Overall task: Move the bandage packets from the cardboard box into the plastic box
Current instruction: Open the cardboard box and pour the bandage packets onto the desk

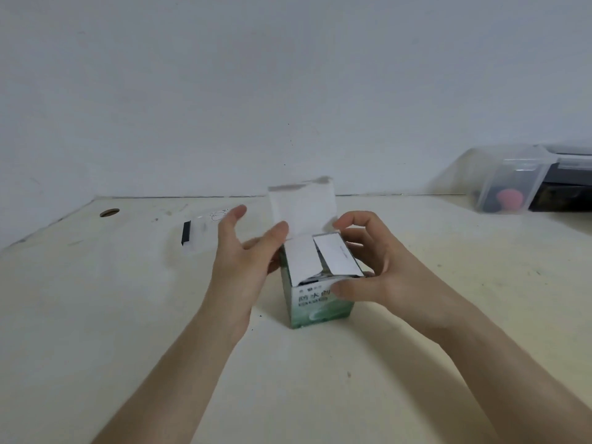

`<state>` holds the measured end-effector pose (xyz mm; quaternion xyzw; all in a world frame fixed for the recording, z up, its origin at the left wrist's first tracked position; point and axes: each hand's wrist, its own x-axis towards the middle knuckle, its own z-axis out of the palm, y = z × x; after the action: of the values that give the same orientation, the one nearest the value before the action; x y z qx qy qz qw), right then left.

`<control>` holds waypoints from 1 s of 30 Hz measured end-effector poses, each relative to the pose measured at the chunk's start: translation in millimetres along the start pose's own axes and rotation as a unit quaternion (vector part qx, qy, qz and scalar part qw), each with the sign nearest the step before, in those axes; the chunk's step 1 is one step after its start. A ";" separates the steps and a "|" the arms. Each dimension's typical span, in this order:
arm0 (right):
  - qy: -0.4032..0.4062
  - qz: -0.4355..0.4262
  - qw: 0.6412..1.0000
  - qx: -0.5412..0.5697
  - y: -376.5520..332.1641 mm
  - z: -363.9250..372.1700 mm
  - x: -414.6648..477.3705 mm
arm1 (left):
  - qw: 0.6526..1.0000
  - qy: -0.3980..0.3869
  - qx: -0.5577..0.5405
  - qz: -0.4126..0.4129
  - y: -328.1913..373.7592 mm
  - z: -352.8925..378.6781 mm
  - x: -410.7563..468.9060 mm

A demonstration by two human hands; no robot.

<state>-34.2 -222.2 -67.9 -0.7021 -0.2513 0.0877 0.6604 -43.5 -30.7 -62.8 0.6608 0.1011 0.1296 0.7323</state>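
Note:
A small green and white cardboard box stands upright in the middle of the table. Its white lid flap points up and two inner flaps lie half raised over the opening. Only a dark sliver of the contents shows beneath them, so the bandage packets are mostly hidden. My left hand is against the box's left wall, thumb at the base of the lid, index finger stretched out. My right hand grips the right side, thumb on the front face. A small clear plastic box with a black strip lies at the left.
A larger clear plastic container holding a pink and dark item sits at the far right, against a black device. A round hole is in the table's back left corner. The wall runs along the table's far edge.

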 end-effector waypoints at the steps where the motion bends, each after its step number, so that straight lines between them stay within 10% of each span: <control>1: 0.020 0.001 1.000 0.002 1.3 1.5 0.3 | 0.998 0.007 0.053 0.037 0.1 2.8 -3.3; 7: 0.149 -0.014 0.988 -0.036 5.2 13.8 2.9 | 0.932 0.109 0.212 0.272 -2.8 4.7 -7.0; 10: 0.165 -0.024 0.981 -0.096 2.3 17.0 1.1 | 0.886 0.038 0.267 0.376 -3.3 -1.8 -7.1; 17: 0.134 -0.073 0.981 -0.119 2.7 14.6 -0.4 | 0.888 -0.101 0.353 0.277 -4.4 -7.0 -6.6; 24: 0.209 -0.050 0.977 0.018 9.8 10.2 4.8 | 0.955 0.010 0.184 0.232 2.6 -4.0 -5.9; 30: 0.241 -0.022 0.949 -0.201 22.5 2.8 7.2 | 0.906 -0.001 0.348 0.243 -3.6 -10.1 0.2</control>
<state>-23.9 -216.4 -88.6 -0.8150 -0.1124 -0.1507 0.5481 -46.3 -21.5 -67.5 0.8776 -0.0248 0.2599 0.4020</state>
